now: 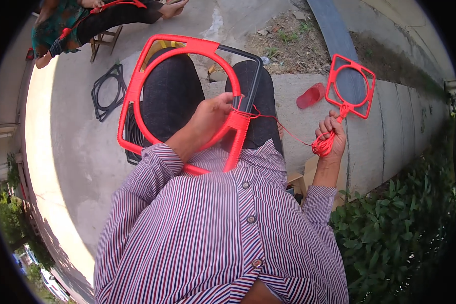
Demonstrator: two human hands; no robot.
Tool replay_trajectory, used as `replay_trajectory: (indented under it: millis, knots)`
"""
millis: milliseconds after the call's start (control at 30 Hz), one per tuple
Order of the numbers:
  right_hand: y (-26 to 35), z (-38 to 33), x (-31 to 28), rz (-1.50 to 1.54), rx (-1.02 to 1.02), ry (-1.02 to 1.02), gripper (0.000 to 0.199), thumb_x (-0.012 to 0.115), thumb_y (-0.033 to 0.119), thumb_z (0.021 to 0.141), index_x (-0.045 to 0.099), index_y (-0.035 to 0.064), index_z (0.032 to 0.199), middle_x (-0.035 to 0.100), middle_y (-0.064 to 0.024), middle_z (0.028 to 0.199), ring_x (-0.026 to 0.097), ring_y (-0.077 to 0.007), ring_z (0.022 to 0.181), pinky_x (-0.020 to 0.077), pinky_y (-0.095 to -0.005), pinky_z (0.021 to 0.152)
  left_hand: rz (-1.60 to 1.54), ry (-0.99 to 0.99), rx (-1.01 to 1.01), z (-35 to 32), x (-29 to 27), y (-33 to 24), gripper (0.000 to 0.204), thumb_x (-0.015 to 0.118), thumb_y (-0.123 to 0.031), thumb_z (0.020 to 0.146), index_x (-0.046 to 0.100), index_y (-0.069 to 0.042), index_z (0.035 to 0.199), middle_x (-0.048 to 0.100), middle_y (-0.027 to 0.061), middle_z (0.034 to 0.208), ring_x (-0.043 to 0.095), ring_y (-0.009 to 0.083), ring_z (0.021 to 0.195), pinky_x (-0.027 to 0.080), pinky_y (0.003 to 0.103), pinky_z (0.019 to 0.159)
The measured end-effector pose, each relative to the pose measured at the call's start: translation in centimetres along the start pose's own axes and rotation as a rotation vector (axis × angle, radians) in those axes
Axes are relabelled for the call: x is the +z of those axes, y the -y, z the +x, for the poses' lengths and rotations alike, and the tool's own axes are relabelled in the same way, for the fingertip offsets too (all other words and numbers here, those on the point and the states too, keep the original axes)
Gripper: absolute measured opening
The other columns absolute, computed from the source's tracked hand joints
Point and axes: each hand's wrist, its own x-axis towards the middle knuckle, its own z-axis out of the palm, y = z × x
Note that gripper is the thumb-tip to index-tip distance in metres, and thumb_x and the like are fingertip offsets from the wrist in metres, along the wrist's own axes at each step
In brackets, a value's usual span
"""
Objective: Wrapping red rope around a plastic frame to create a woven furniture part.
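A large square frame with an inner ring rests across my lap. Most of it is wrapped in red cord, while its upper right corner is bare black. My left hand grips the ring's right side where the wrapping ends. From there a thin red cord runs rightward to my right hand, which is closed around a bundle of red cord. Above that fist stands a smaller red square frame with a ring, the cord gathered at its lower corner. Some left fingertips are hidden behind the frame.
A bare black frame lies on the concrete at left, and more black frames sit beside my left leg. A red slipper lies at right. Another person sits far left with a red frame. Leafy plants border the right.
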Motion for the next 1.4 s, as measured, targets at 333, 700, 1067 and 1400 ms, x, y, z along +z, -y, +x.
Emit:
replay_trajectory:
  millis: [333,700,1067,1400]
  knots:
    - [-5.0,-1.2,6.5,-0.658,0.172,-0.14,0.018,0.064,0.02,0.091,0.059,0.0057,0.081,0.051,0.0041,0.062,0.042,-0.0036,0.053,0.0326,-0.0197,0.049,0.008,-0.08,-0.036,-0.5,0.7,0.9,0.038,0.042,-0.012,0.085,0.049,0.004,0.118,0.062,0.0169,0.108,0.063,0.0308,0.097,0.049,0.044,0.093]
    - [-6.3,-4.8,3.1,-0.669,0.171,-0.215,0.018,0.067,0.019,0.089,0.057,0.0076,0.08,0.052,0.0037,0.063,0.043,-0.0036,0.051,0.0327,-0.0186,0.048,-0.117,0.046,-0.102,0.4,-1.6,0.0,0.033,0.047,-0.008,0.077,0.054,0.006,0.106,0.062,0.0225,0.107,0.067,0.0337,0.084,0.059,0.039,0.063]
    - [-6.8,-0.4,4.4,-0.766,0.074,-0.298,0.016,0.056,0.009,0.093,0.06,0.0018,0.107,0.052,0.0021,0.061,0.045,-0.0029,0.047,0.0372,-0.0197,0.042,-0.036,-0.014,-0.068,0.7,-2.0,1.7,0.031,0.045,-0.008,0.075,0.054,0.001,0.104,0.064,0.0189,0.094,0.067,0.029,0.076,0.055,0.032,0.049]
    - [-10.7,0.5,11.6,-1.205,0.138,0.193,0.024,0.062,0.022,0.09,0.063,0.0008,0.079,0.056,0.0003,0.054,0.048,-0.0058,0.049,0.0382,-0.0256,0.047,0.086,-0.134,-0.109,0.9,-2.3,3.0,0.014,0.043,-0.019,0.097,0.052,-0.008,0.093,0.061,0.0052,0.075,0.057,0.0153,0.05,0.046,0.026,0.038]
